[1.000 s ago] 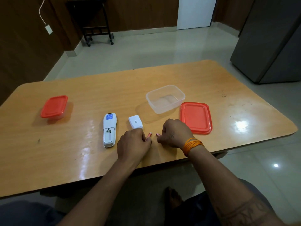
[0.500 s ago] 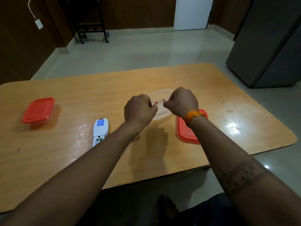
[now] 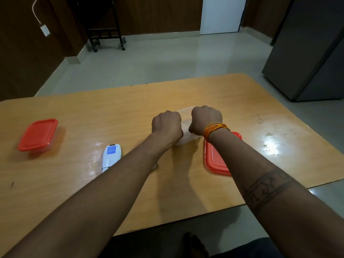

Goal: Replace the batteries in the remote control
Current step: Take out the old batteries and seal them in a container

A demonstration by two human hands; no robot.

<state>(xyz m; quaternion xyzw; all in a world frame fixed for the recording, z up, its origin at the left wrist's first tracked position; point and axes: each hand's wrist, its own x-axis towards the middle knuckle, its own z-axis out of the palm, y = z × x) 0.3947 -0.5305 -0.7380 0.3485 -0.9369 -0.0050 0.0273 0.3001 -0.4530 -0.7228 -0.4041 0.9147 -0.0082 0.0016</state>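
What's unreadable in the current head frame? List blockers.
- Batteries: none visible; both fists, left hand and right hand, face away, so each grip's contents cannot be told.
- Clear container: inside mostly hidden behind the hands.
- Remote control: lower end, battery bay included, covered by the left forearm.
- Remote's blue label: print too small.
- Loose red lid: right part under the right forearm.

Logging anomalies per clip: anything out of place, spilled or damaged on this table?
Nothing spilled or damaged. The remote control lies back-up beside the left forearm. The loose red lid sits beside the clear container. Dark specks mark the table's right side.
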